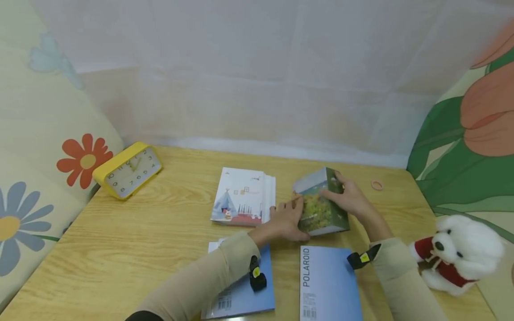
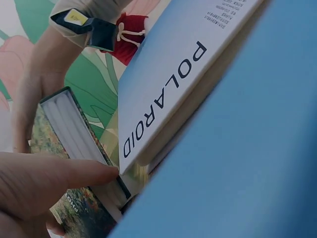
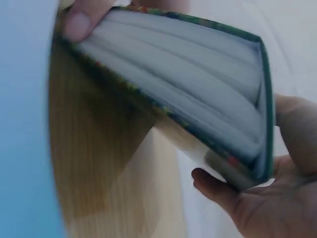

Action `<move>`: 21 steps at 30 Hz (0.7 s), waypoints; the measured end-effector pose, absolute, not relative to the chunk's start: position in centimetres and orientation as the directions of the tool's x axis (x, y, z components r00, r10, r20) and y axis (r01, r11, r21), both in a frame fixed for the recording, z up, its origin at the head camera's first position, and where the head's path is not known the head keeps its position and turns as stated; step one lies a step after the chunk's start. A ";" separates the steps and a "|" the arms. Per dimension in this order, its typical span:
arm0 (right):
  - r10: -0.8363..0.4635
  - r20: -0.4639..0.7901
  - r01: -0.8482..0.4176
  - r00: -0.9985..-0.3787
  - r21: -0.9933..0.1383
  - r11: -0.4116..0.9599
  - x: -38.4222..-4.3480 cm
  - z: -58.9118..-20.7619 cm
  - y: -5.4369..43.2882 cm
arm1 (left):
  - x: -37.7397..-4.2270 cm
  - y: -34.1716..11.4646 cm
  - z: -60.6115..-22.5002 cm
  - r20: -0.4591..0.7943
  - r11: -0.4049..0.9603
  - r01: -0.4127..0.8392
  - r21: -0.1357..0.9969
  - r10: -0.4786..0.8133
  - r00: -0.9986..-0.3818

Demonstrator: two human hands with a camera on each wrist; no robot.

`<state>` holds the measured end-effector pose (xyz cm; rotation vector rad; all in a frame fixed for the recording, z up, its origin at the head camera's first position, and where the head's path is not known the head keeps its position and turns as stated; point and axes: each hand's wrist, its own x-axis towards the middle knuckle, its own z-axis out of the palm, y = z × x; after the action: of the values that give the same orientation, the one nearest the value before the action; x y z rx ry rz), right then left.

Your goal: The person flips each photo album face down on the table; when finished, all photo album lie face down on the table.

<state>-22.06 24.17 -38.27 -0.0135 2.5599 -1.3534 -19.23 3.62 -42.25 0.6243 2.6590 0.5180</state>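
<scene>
Grips the thick green book [image 1: 321, 215] at right of centre in the head frame with left hand [image 1: 284, 220] and right hand [image 1: 353, 197], looks midway through positioning it, and probably needs to steady it before letting go!

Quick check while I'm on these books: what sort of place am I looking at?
Probably a staged tabletop, though the room beyond is out of view: a white sheet hangs behind the table, and a plush dog sits at the right side.
</scene>
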 end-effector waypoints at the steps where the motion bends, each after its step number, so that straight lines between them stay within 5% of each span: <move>1: -0.116 -0.223 0.110 -0.968 -0.790 0.603 -21.9 -38.5 24.3 | -19.2 3.7 -42.4 -0.250 0.834 0.354 0.422 0.483 -0.839; 12: -0.157 -0.327 0.065 -0.932 -0.576 0.815 -20.9 -41.3 26.1 | -19.0 4.7 -43.2 -0.170 0.882 0.374 0.286 0.431 -0.886; 21: -0.179 -0.352 0.054 -0.919 -0.561 0.826 -20.9 -41.6 26.4 | -18.9 4.7 -43.0 -0.168 0.886 0.372 0.277 0.426 -0.889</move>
<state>-20.86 26.38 -41.58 -0.0933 2.6145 -0.8202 -18.93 4.69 -42.96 0.6074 2.8298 0.3501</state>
